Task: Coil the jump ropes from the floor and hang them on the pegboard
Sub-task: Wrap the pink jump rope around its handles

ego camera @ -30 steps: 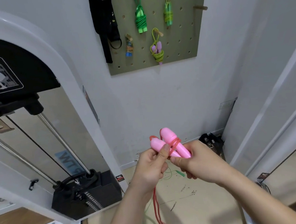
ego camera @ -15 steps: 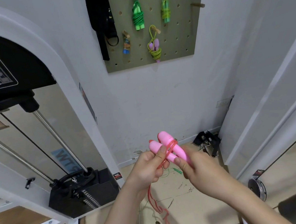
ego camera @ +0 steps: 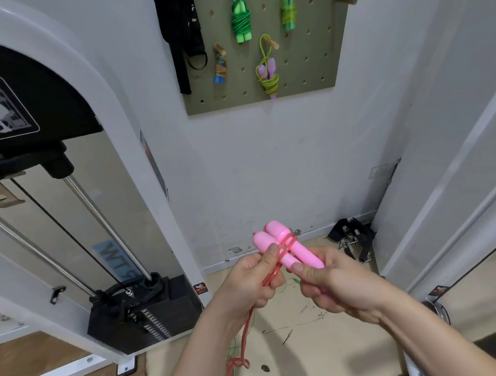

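Observation:
Two pink jump rope handles (ego camera: 277, 241) lie side by side in front of me, with a red rope (ego camera: 287, 241) looped around them. My right hand (ego camera: 332, 281) grips the handles' lower ends. My left hand (ego camera: 254, 278) pinches the red rope against the handles with its thumb. The rest of the rope hangs down to the floor (ego camera: 241, 361). On the wall above, the olive pegboard (ego camera: 314, 65) carries several coiled ropes: a green one (ego camera: 241, 21), a lime one (ego camera: 288, 11), a yellow-green one with purple handles (ego camera: 268, 74) and a small blue-handled one (ego camera: 220, 68).
A white cable weight machine (ego camera: 112, 156) with a black weight stack (ego camera: 150, 315) fills the left. A bare wooden peg (ego camera: 345, 0) sticks out at the pegboard's upper right. Black straps (ego camera: 183, 36) hang left of the board. Black gear (ego camera: 351, 238) lies in the floor corner.
The red rope has been drawn further round the handles by my left hand, whose thumb now presses it. My view has tilted slightly, the pegboard sitting higher in the frame.

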### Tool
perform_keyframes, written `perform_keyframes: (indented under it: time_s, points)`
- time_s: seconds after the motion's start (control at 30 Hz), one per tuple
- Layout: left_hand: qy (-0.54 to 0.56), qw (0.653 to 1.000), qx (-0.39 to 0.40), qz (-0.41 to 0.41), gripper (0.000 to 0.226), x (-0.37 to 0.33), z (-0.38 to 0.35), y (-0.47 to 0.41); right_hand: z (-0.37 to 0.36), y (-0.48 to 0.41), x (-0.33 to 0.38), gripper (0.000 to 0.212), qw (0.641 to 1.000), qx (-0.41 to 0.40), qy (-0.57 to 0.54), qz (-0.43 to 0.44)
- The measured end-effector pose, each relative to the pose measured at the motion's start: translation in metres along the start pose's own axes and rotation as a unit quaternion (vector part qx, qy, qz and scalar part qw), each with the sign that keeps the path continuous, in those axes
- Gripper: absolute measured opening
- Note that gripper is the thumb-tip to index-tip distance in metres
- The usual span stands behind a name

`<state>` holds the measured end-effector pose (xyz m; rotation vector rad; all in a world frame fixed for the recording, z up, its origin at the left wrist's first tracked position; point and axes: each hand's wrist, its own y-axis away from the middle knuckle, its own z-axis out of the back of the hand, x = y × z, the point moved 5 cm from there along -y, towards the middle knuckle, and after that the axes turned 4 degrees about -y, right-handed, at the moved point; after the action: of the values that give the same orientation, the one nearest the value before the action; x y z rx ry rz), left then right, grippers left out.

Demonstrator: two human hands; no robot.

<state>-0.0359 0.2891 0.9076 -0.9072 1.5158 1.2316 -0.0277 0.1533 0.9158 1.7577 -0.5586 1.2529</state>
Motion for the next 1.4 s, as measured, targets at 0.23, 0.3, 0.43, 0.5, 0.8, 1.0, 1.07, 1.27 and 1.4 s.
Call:
perform_keyframes:
  time_s: [0.23, 0.3, 0.43, 0.5, 0.8, 1.0, 1.07, 1.27, 1.4]
  points:
    - [-0.349, 0.913, -0.177, -0.118, 0.029, -0.003, 0.001, -0.001, 0.022, -0.018, 0.014, 0.012, 0.982, -0.175, 0.063, 0.038]
    - [-0.480, 0.841, -0.199, -0.153, 0.028, -0.006, -0.001, 0.004, 0.028, -0.019, 0.021, 0.013, 0.974, -0.181, 0.128, 0.040]
    - [-0.624, 0.708, -0.209, -0.256, 0.017, -0.025, -0.004, 0.008, 0.021, -0.013, 0.043, 0.011, 0.883, -0.203, 0.412, 0.100]
    - [-0.662, 0.659, -0.212, -0.288, 0.008, -0.038, -0.002, 0.009, 0.013, -0.010, 0.051, 0.012, 0.835, -0.210, 0.497, 0.111]
    - [-0.630, 0.713, -0.042, -0.304, 0.025, -0.083, 0.010, 0.019, -0.016, 0.012, 0.059, 0.014, 0.725, -0.013, 0.687, 0.040]
    - [-0.451, 0.874, 0.049, -0.175, 0.018, -0.089, 0.014, 0.013, -0.032, 0.025, 0.072, 0.014, 0.669, 0.082, 0.737, 0.055]
    - [-0.409, 0.901, 0.090, -0.116, 0.013, -0.086, 0.017, 0.011, -0.035, 0.028, 0.075, 0.023, 0.687, 0.104, 0.717, 0.057]
    - [-0.183, 0.960, 0.207, -0.050, 0.033, -0.068, 0.025, 0.010, -0.044, 0.036, 0.084, 0.041, 0.785, 0.145, 0.598, 0.076]
    - [0.037, 0.964, 0.260, -0.048, 0.033, -0.043, 0.015, 0.004, -0.045, 0.035, 0.091, 0.050, 0.829, 0.140, 0.524, 0.135]
